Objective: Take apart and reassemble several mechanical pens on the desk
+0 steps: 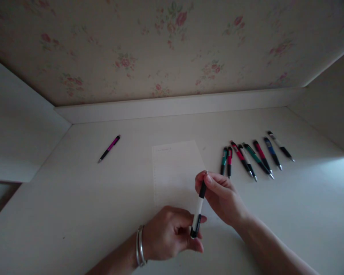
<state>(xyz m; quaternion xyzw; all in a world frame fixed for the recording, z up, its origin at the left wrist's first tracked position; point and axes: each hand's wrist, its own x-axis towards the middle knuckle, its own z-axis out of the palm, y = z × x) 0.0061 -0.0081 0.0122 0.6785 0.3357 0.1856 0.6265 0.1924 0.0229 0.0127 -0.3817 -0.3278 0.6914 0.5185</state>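
Observation:
A white and black ballpoint pen [199,206] is held between my two hands, slanting above the desk with its metal tip up and away from me. My right hand [222,193] pinches the black grip near the tip between thumb and fingers. At the clip end, my left hand [172,233] is closed around the pen, with the black end showing past the fingers. Two silver bangles [140,246] circle my left wrist. Beneath and beyond the hands lies a sheet of lined paper [172,168], partly covered by them.
A purple pen [109,148] lies alone at the left. On the right, several pens in green, red, white and blue lie in a loose row, among them a blue pen [272,152]. The white desk [88,214] meets side panels and a flower-patterned wall [172,53].

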